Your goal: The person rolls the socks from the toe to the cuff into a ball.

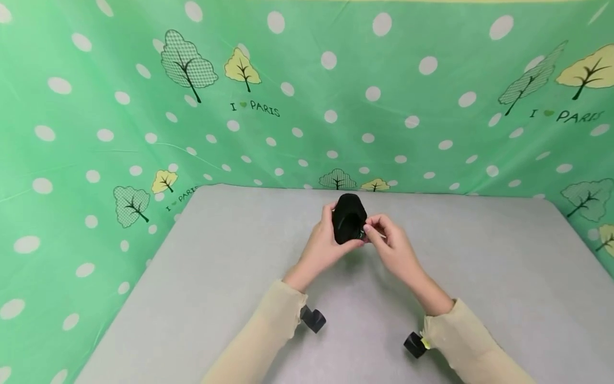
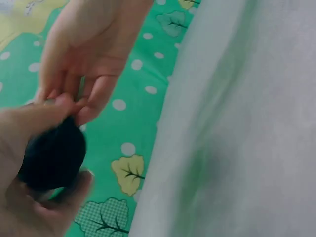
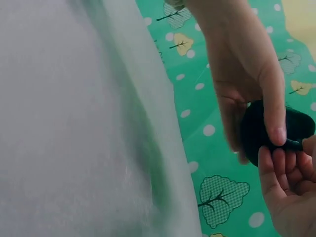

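Note:
A small black pouch-like object with a dark hollow facing the wearer is held up over the far part of the table. My left hand grips it from the left, thumb along its lower edge and fingers behind. At its lower right edge, my right hand pinches with thumb and fingertips. The right wrist view shows a narrow dark strip of the object running to the right fingertips. In the left wrist view the rounded black body sits between left thumb and fingers. Its exact kind and inside cannot be made out.
A grey-covered table spreads beneath both arms. Behind and to the left hangs a green cloth with white dots and printed trees. Black wrist cameras, one at the left sleeve and one at the right sleeve, stick out inward.

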`<state>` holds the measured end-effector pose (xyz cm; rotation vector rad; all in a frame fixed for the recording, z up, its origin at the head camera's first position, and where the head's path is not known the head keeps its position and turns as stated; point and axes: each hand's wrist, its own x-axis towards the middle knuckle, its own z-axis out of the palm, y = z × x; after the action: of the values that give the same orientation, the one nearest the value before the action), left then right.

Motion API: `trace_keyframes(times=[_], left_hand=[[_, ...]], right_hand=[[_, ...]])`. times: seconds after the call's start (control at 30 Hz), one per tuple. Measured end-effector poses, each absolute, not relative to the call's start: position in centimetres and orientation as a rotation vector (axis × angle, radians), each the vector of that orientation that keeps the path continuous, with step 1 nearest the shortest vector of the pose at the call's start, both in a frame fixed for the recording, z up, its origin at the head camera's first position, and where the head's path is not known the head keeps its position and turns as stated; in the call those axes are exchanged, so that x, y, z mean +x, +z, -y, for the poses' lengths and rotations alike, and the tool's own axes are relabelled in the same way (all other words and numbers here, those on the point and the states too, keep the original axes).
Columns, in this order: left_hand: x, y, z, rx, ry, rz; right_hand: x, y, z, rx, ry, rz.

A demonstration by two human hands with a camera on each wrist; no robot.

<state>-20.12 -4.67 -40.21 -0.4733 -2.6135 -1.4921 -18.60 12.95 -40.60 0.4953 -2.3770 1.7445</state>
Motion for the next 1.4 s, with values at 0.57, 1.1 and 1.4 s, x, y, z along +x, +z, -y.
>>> trace_keyframes(times=[0.57,1.1,1.4], left_hand=[[-20.1,-39.4,4.4,-0.258,-1.238,2.703],[-20.0,-40.1,5.3,-0.413,-1.772,2.629],[-20.1,-40.1,5.6,-0.233,-1.660,2.567]], right_hand=[[-18.1,-40.8,-13.2,0.636,1.552,2.528],[-17.6,-41.1,-13.5,0.382,1.995,2.378],[-17.2,-41.2,-14.0,0.578,1.884,2.508]])
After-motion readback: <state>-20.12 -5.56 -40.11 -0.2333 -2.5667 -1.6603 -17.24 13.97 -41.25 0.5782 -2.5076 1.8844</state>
